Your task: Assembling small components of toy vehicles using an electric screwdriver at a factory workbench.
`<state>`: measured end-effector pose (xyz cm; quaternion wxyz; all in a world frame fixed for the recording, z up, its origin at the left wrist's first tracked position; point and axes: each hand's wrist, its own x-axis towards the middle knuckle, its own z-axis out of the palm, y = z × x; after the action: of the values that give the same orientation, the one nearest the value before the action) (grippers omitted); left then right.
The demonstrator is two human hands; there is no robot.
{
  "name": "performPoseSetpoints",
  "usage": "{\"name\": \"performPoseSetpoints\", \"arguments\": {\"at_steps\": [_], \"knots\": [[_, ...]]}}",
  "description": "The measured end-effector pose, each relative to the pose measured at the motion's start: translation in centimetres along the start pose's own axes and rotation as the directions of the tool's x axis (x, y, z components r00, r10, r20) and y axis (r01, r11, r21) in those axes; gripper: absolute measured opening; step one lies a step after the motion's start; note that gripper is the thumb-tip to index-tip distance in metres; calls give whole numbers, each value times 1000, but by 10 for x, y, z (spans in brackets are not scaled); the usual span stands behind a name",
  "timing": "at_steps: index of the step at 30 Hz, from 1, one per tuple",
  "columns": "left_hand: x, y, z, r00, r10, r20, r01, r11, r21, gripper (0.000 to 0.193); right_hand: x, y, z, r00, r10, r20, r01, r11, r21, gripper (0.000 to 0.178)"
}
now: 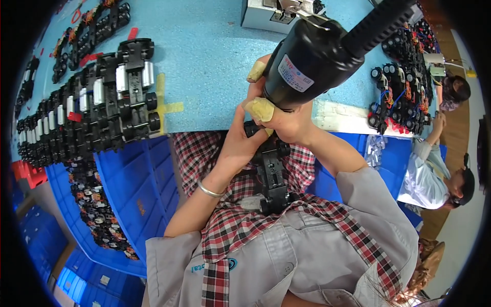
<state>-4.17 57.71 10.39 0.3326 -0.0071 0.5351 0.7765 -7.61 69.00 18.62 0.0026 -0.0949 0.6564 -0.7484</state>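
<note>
My right hand [289, 123] is wrapped round a black electric screwdriver [312, 56], a thick cylinder with a white label and a ribbed cord sleeve. Yellow covers sit on the thumb and a finger of that hand. Just below it, my left hand [240, 140], with a silver bangle at the wrist, grips a black toy car chassis [272, 176]. The chassis hangs over my lap, its lower end against my checked apron. The screwdriver's tip and the chassis's upper end are hidden behind my hands.
Rows of black chassis [102, 92] with silver blocks line the blue table's [204, 61] left side. More chassis with wheels and wires [399, 97] stand at right. A metal box [266, 18] is at the back. Blue bins [138, 179] flank me; co-workers [432, 174] sit at right.
</note>
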Motion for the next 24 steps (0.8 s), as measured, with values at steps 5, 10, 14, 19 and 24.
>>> {"name": "performPoseSetpoints", "arguments": {"at_steps": [5, 10, 14, 19, 24], "knots": [[5, -8, -10, 997, 65, -42, -52, 964, 260, 54, 5, 1, -3, 998, -20, -53, 29, 987, 161, 52], [-3, 93, -1, 985, 166, -35, -126, 854, 506, 34, 14, -94, -76, 863, -414, -289, 473, 463, 750, 36], [14, 213, -12, 592, 805, 50, -573, 375, 729, 33, 6, -59, -162, 881, -209, -425, 471, 479, 740, 29], [108, 233, -102, 533, 716, 451, -354, -296, 887, 17, -20, 41, -220, 799, 221, -559, 371, 552, 747, 31], [153, 204, -169, 809, 538, 238, 89, -511, 855, 27, -27, 53, -218, 827, 224, -517, 310, 585, 749, 30]]}}
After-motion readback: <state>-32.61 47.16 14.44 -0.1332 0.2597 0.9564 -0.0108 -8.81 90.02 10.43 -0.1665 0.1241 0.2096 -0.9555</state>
